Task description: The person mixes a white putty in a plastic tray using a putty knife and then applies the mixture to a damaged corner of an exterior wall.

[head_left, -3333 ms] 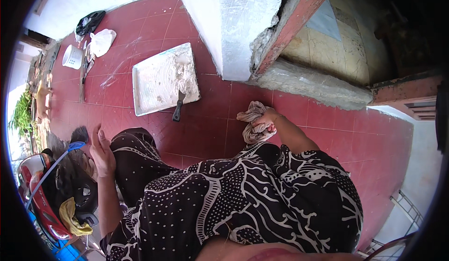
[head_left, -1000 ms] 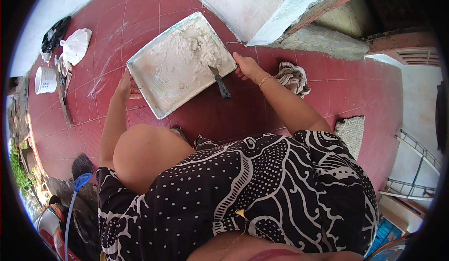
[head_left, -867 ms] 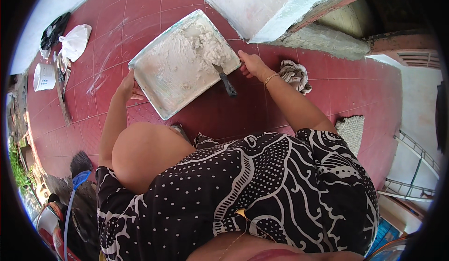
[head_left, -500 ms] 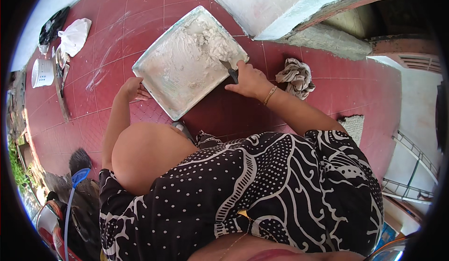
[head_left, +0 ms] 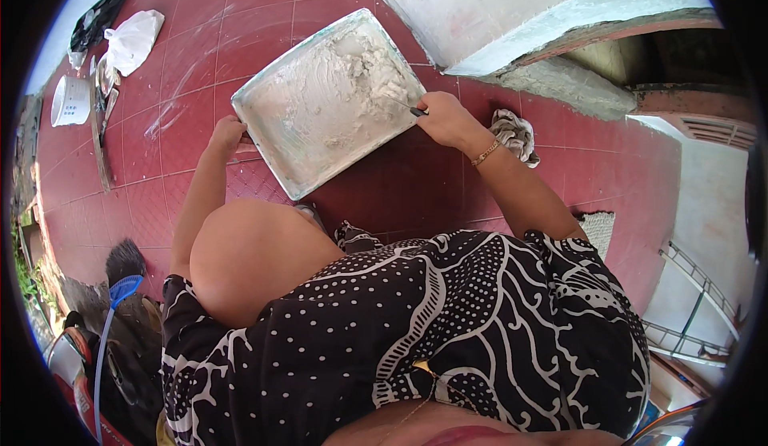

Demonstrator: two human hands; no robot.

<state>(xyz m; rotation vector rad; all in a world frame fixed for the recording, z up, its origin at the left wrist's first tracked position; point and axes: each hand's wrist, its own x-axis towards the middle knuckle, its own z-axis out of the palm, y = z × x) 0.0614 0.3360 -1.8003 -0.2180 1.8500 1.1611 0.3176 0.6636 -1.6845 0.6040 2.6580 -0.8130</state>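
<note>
A rectangular white tray [head_left: 352,158] is tilted toward me in front of my knees. Wet greyish-white plaster [head_left: 320,98] coats its bottom and heaps up lumpy toward the far right corner. My left hand [head_left: 230,136] grips the tray's left edge, some fingers tucked beneath it. A putty knife [head_left: 418,112] with a dark handle is in my right hand [head_left: 452,122] at the tray's right edge. Its blade reaches in over the plaster, edge-on, so little of it shows.
A crumpled cloth [head_left: 516,136] lies on the red tiled floor [head_left: 192,62] to the right. Far left are a white bucket [head_left: 72,100], a white plastic bag [head_left: 134,42] and long tools. A wall corner [head_left: 464,54] juts out at the far right; a blue-headed swatter [head_left: 123,290] is near left.
My right hand has moved up and right with the putty knife, whose blade has turned edge-on. My left hand has shifted up and closed around the tray's edge.
</note>
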